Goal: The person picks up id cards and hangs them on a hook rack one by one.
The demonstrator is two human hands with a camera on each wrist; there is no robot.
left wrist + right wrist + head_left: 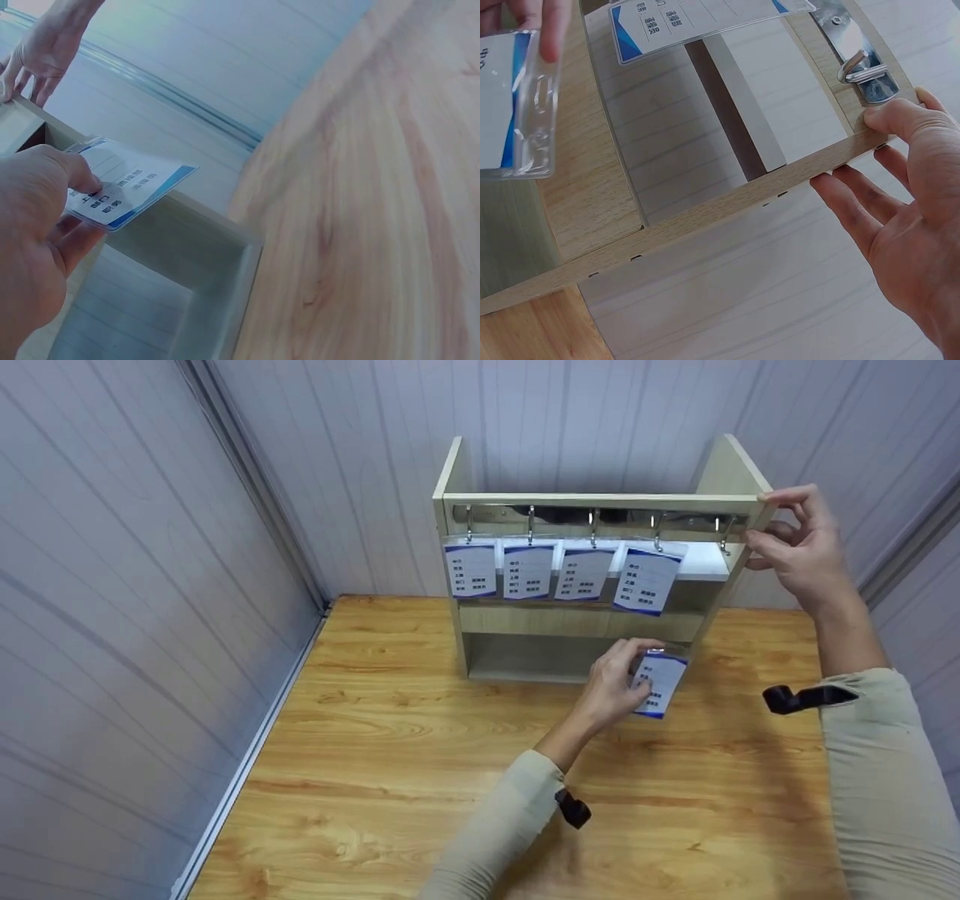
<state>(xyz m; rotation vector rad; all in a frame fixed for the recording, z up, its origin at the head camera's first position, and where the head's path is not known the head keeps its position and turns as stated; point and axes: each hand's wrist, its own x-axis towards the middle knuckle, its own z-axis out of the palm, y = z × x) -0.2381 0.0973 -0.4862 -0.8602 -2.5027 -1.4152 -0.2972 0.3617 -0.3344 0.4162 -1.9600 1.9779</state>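
My left hand (611, 684) pinches a name badge (667, 673) in a clear plastic sleeve, in front of the lower right part of a small wooden shelf (577, 622). In the left wrist view the thumb lies on the printed face of this badge (124, 176), with fingers beneath. My right hand (810, 547) grips the shelf's right side panel near its top corner. In the right wrist view the thumb presses beside the rightmost hook (859, 69), which carries no badge. Several other badges (528, 572) hang from the remaining hooks on the metal rail.
The shelf stands on a wood-grain table (360, 750), close to the pale back wall (360, 472). Its lower compartment (525, 656) opens toward me. A side wall (135, 607) with a metal strip along its base borders the table on the left.
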